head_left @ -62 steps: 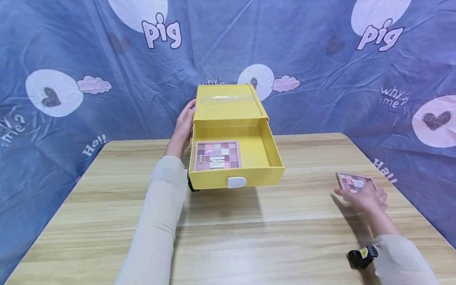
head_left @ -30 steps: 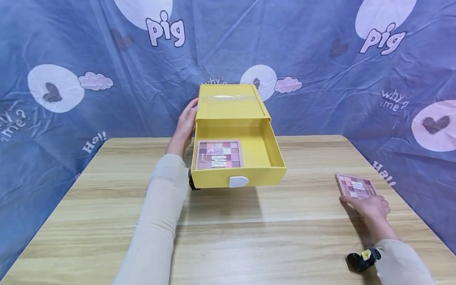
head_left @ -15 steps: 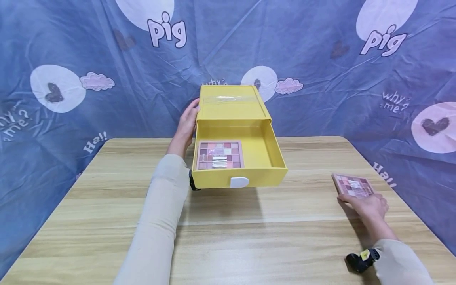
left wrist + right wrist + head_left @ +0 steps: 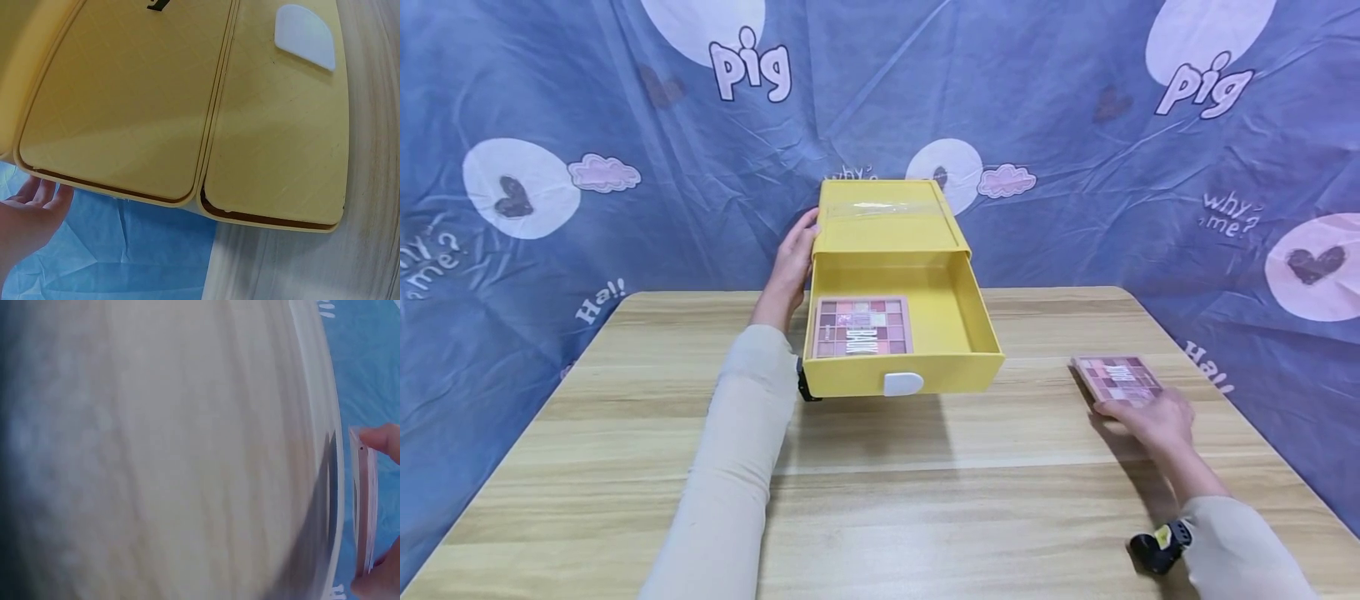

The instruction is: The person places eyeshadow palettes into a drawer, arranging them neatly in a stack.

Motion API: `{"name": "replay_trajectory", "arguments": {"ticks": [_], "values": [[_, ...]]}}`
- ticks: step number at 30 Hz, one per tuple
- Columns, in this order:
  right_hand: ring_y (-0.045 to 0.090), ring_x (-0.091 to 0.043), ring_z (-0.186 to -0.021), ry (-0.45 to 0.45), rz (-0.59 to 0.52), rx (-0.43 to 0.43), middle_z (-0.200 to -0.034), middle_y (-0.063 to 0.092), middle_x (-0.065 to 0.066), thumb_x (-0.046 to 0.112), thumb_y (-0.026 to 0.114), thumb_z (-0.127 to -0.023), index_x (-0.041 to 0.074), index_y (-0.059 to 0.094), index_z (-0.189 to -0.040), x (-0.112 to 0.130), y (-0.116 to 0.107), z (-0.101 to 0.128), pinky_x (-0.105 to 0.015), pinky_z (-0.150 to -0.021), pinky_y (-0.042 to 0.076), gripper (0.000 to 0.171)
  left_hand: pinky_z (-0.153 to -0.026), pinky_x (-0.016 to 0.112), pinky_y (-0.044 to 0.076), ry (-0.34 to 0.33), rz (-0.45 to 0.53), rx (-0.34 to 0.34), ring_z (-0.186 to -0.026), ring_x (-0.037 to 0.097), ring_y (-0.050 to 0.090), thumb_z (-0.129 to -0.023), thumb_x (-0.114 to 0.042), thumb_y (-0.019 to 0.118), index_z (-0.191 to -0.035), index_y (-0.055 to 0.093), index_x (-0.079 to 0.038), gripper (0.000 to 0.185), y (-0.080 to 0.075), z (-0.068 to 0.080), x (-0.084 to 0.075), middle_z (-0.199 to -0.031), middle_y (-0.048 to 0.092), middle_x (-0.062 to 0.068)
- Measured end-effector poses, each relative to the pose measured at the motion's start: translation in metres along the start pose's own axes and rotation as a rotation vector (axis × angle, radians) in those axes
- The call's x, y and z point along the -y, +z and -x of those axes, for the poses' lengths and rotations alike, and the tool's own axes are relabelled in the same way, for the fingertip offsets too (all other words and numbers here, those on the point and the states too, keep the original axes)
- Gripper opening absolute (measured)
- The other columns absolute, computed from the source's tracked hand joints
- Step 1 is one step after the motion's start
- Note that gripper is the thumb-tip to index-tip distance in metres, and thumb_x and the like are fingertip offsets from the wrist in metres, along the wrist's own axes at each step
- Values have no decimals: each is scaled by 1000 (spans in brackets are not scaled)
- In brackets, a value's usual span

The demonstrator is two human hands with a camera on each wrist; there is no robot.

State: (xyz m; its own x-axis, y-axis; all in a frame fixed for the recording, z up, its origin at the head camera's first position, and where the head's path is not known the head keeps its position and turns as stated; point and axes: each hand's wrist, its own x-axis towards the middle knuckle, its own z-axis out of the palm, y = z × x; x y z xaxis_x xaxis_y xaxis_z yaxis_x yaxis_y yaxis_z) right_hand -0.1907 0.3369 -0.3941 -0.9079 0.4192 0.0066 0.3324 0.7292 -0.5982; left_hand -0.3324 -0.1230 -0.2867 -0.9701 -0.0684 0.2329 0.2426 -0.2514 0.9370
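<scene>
At frame right, the right hand (image 4: 1159,421) pinched a palette (image 4: 1114,377), seemingly best kept level; near centre, the left hand (image 4: 791,265), fingers extended, touched the yellow box (image 4: 887,233).

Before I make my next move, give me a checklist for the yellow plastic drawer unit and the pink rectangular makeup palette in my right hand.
1. Yellow plastic top drawer pulled out: ok.
2. Left hand on the yellow plastic drawer unit: ok, touching its left side.
3. Pink rectangular makeup palette gripped by right hand: ok, thumb and fingers pinch its edges.
4. Held palette over the drawer: not ok, it is off to the right.
5. Room beside the similar pink palette lying at the drawer's left: cannot tell; the right part is bare but perhaps narrow.
</scene>
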Motion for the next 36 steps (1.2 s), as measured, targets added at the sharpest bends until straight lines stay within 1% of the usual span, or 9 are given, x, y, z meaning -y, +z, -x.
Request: {"name": "replay_trajectory", "arguments": {"ticks": [2,5,12,17,21,29,32,36], "values": [[29,-46,-92,-38,1,-1,-103,31,-37,44,73,-60,-26,24,-114,3,1,1,-53,-81,28,101,-67,20,39,1,1,6,-82,11,49,-88,-21,44,-128,44,-16,40,0,0,0,-115,50,7],[30,-46,-92,-78,-3,2,-104,31,-37,43,73,-61,-25,24,-115,9,1,1,-53,-81,28,100,-70,21,39,2,4,11,-85,12,49,-88,-21,44,-128,43,-16,40,-1,0,0,-116,50,8],[38,-42,-82,-183,28,12,-95,37,-32,46,73,-60,-23,28,-112,24,-5,-2,-52,-72,34,98,-71,22,39,-9,12,14,-86,12,49,-88,-21,43,-128,42,-17,40,-1,0,-1,-116,49,8],[38,-44,-84,-225,30,18,-97,37,-34,44,74,-60,-25,25,-114,40,-9,-4,-54,-76,32,100,-68,21,39,-17,2,14,-83,11,49,-88,-22,44,-128,42,-18,40,-1,0,-1,-116,49,7],[40,-43,-84,-260,12,18,-96,39,-33,39,75,-60,-24,27,-114,51,-14,-3,-53,-76,33,96,-66,20,38,-14,1,18,-81,11,49,-88,-22,44,-128,42,-17,40,-1,0,-1,-116,50,8],[42,-40,-82,-334,-16,24,-94,42,-28,33,76,-62,-21,30,-112,72,-22,-1,-51,-73,35,86,-66,20,39,-17,9,16,-82,11,49,-88,-22,44,-128,42,-17,40,0,0,-1,-116,49,7],[42,-39,-82,-356,-6,29,-94,42,-27,33,75,-63,-20,31,-111,81,-26,0,-50,-72,35,84,-63,19,38,-16,17,12,-77,9,50,-88,-21,44,-128,43,-17,40,0,-1,-1,-112,51,7],[42,-39,-85,-376,7,43,-96,42,-28,37,74,-63,-20,30,-113,92,-32,2,-49,-73,35,88,-58,18,37,-14,10,13,-71,8,49,-88,-21,44,-128,43,-17,40,-1,0,-1,-110,52,7]]}}
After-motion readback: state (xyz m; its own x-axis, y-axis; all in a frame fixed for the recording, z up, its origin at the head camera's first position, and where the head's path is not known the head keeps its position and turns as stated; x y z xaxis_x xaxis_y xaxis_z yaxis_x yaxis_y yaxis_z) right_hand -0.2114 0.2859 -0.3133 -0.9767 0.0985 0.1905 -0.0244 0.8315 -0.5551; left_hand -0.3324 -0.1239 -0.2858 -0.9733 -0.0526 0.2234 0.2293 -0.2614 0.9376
